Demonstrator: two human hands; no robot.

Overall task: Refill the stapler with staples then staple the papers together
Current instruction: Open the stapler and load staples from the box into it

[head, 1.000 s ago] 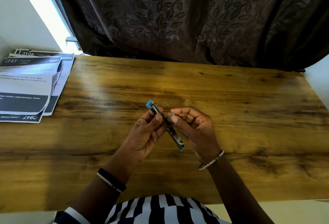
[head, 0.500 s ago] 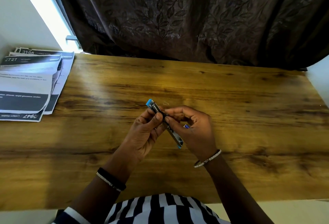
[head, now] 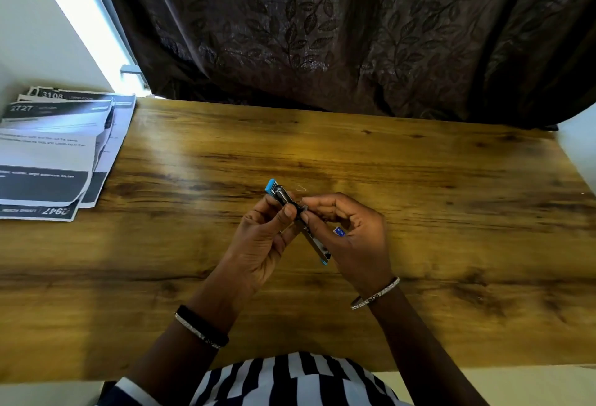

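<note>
Fingers [head: 322, 203] of the right hand [head: 358, 241] have closed onto the stapler [head: 316, 246] pinched by the left hand [head: 261, 241].

You have two hands in view, your left hand [head: 261, 244] and right hand [head: 358, 238], both holding one stapler [head: 317, 246]. One small blue item [head: 339, 231] sits in your right palm. One loose staple [head: 301, 188] lies on the one tabletop [head: 419, 180]. There is one pile of papers [head: 48, 154], showing three numbered headings; its sheets overlap too much to count. You wear three wristbands: two on your left wrist and one on your right.
</note>
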